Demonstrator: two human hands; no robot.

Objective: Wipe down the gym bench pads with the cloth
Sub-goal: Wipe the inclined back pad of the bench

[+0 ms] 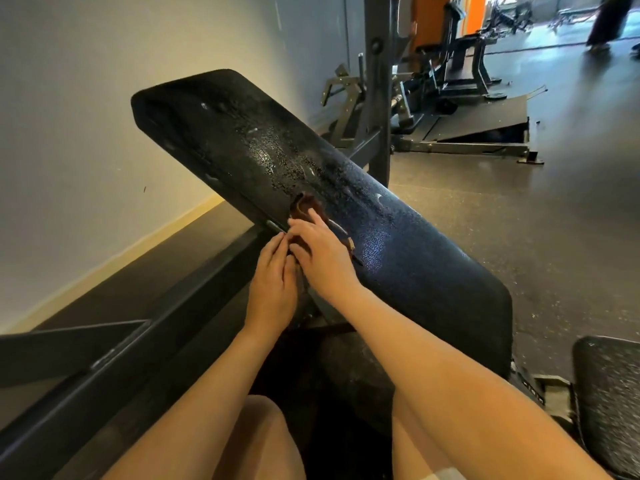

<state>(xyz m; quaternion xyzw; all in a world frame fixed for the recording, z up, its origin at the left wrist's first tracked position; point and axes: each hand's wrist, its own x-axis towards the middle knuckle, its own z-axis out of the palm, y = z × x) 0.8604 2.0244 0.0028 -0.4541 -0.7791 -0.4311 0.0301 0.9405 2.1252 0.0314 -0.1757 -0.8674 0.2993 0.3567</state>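
A long black bench pad (398,237) slopes up and to the left, its upper part speckled with wet droplets. A dark brown cloth (304,207) lies on the pad's left edge, mostly covered by my hands. My right hand (322,258) lies flat on the cloth with its fingers straight, pressing it against the pad. Just to the left, my left hand (273,282) is at the pad's edge, its fingers and thumb pinching the cloth's hanging part. A second black pad (609,403) shows at the lower right.
The bench's black steel frame (138,344) runs along the left, next to a pale wall. My bare knees are at the bottom. Behind the pad stand a dark upright post (379,81) and other gym machines (460,57). Someone stands far off at the top right.
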